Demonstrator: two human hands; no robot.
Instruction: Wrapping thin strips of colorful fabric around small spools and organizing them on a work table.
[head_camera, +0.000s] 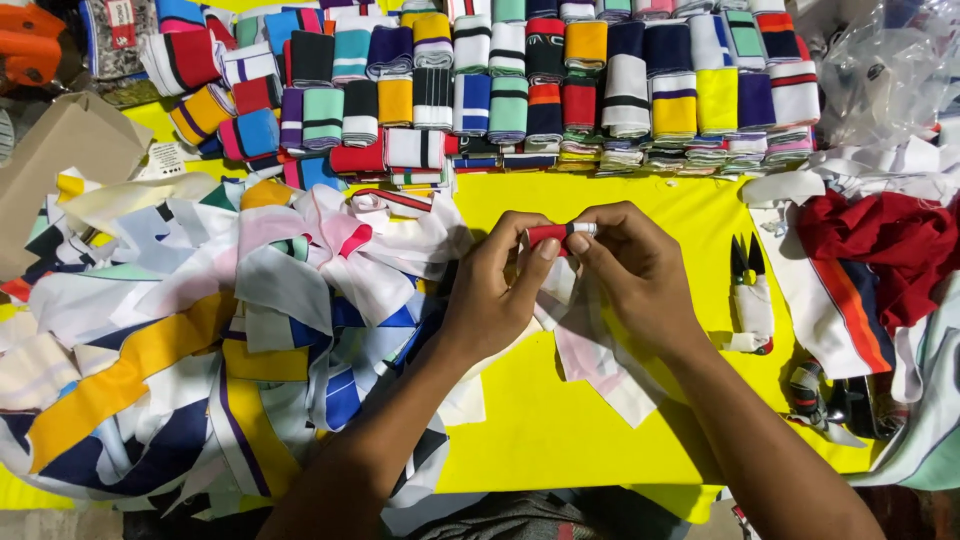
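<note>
Both my hands meet over the yellow table (560, 420) and pinch a narrow red and white ribbed fabric strip (553, 233) between thumbs and fingers. My left hand (492, 290) grips its red end. My right hand (632, 268) grips its white end. Pale pink and white strip tails (590, 355) hang down from the hands onto the table.
A loose heap of striped fabric strips (230, 330) covers the left side. Rows of folded striped collar pieces (560, 90) line the far edge. Small thread snips (750, 295) lie to the right, beside red cloth (890, 245). A cardboard piece (60, 150) sits far left.
</note>
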